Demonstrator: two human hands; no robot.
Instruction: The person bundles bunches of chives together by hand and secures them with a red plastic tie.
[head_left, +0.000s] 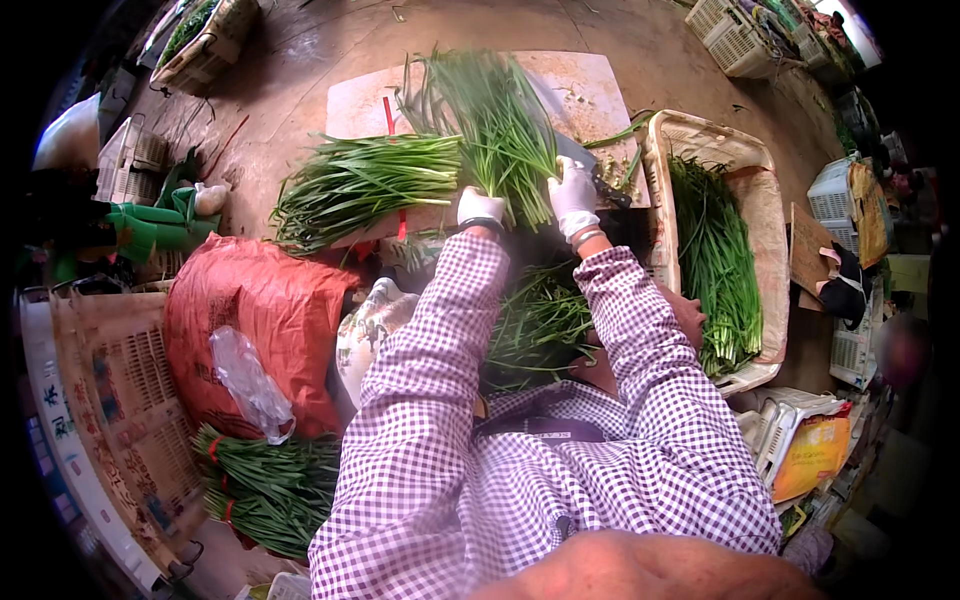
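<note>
A spread bunch of garlic chives (491, 124) lies across the pale board, its cut ends toward me. My left hand (480, 208), in a white glove, grips the left side of these stalks near their lower ends. On the right side my gloved right hand (573, 191) holds the same bunch. A knife with a broad blade (576, 152) lies right by my right hand, partly behind the stalks. To the left rests a second pile of chives (375, 180), over a red strip (402, 223). Loose greens (540, 322) show below, between my forearms.
A plastic crate (660, 202) of chives stands at the right. At left are a red woven sack (255, 300), a plastic bag (251, 382) and banded chive bundles (262, 487). Trimmings (577, 97) dot the board (600, 75). More crates (727, 37) stand farther off.
</note>
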